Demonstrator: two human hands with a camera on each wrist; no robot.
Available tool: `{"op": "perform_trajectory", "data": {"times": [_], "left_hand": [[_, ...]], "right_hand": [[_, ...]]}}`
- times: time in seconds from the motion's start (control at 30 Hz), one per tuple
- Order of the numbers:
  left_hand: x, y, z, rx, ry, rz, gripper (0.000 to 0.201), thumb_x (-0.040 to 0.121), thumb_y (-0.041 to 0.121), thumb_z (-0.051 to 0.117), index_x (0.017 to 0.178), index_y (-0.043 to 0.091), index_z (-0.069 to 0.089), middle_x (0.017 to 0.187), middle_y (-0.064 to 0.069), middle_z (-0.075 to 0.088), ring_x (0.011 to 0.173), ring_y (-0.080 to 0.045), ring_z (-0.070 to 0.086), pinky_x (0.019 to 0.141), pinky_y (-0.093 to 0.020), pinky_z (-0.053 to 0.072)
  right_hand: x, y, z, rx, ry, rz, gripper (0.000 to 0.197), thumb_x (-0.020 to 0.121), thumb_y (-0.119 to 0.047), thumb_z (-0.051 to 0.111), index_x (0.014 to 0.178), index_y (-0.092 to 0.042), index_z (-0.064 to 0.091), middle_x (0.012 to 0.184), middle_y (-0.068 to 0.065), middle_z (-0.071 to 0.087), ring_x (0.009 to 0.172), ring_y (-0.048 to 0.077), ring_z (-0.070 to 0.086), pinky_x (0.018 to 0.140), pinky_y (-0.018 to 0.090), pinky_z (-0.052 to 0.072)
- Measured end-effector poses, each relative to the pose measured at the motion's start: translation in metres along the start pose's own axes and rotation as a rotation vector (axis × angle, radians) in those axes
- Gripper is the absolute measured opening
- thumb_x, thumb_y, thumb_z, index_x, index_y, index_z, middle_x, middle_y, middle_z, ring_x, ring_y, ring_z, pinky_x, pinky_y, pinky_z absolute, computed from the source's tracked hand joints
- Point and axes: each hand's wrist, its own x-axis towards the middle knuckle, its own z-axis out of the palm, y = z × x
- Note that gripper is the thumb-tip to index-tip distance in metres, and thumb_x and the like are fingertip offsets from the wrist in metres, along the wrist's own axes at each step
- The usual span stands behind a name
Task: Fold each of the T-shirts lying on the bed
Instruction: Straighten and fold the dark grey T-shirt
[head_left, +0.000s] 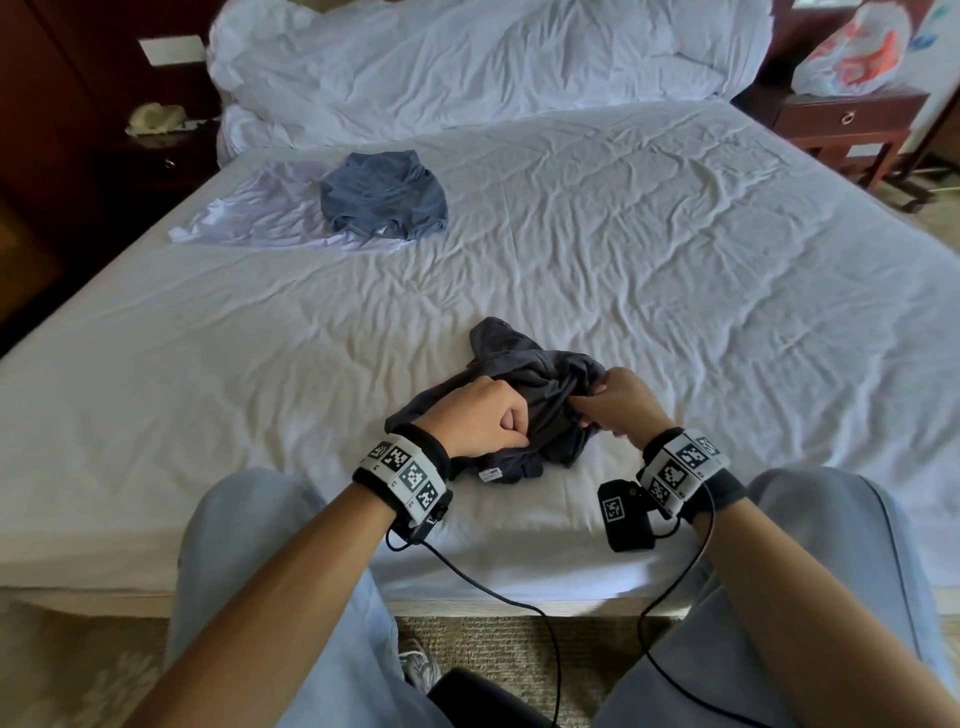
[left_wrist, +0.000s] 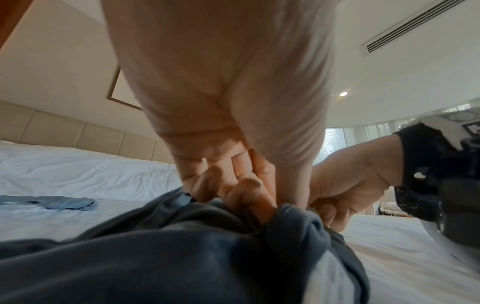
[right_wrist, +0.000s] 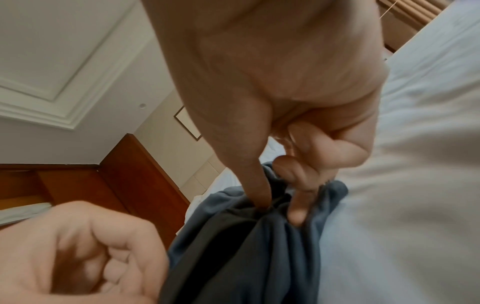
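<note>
On the bed: three shirts lie on the white sheet.
Bed (head_left: 623, 249): big, wrinkly, with a puffy quilt (head_left: 467, 57) at the far end.
White T-shirt (head_left: 249, 213): spread flat, far on the left side.
Blue T-shirt (head_left: 384, 195): bunched up on top of the white one, not folded.
Dark grey T-shirt (head_left: 524, 395): a crumpled heap near the front edge, between both hands.
Left hand (head_left: 480, 418): fingers curled tight, holding a bunch of the dark grey T-shirt.
Right hand (head_left: 618, 402): thumb and fingers pinch the cloth at its right side.
What could go wrong: I think the hands may hold two layers at once, so the shirt opens twisted. A sleeve could stay tucked inside. Pulling too near the edge could make it slide off the bed.
</note>
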Motion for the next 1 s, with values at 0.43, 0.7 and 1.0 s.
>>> {"op": "perform_trajectory", "data": {"times": [0.43,0.7,1.0], "left_hand": [[0.003,0.01,0.008,-0.047,0.431,-0.055,0.032,0.098,0.045,0.06,0.089,0.014,0.063,0.079,-0.002,0.07,0.076,-0.025,0.067,0.06,-0.03,0.038],[0.008,0.012,-0.016,-1.169,0.497,-0.18,0.037,0.094,0.047,0.06,0.1,0.011,0.07,0.086,-0.007,0.068,0.074,-0.018,0.061,0.06,-0.029,0.045],[-0.007,0.01,-0.038,-1.15,0.358,-0.058,0.049,0.098,0.044,0.046,0.116,0.004,0.069,0.105,-0.013,0.075,0.091,-0.021,0.069,0.075,-0.035,0.047]], "right_hand": [[-0.013,-0.035,-0.005,0.89,-0.161,-0.408,0.018,0.095,0.0,0.066,0.113,-0.006,0.063,0.113,0.011,0.076,0.085,0.026,0.059,0.072,0.036,0.048],[-0.031,-0.036,0.005,0.508,0.297,-0.643,0.018,0.097,-0.035,0.069,0.098,-0.019,0.063,0.091,0.0,0.07,0.077,0.014,0.067,0.061,0.027,0.051],[-0.05,-0.044,0.044,0.353,0.177,-0.734,0.026,0.094,-0.031,0.074,0.112,-0.017,0.062,0.094,-0.013,0.069,0.083,0.002,0.065,0.07,0.014,0.046]]}}
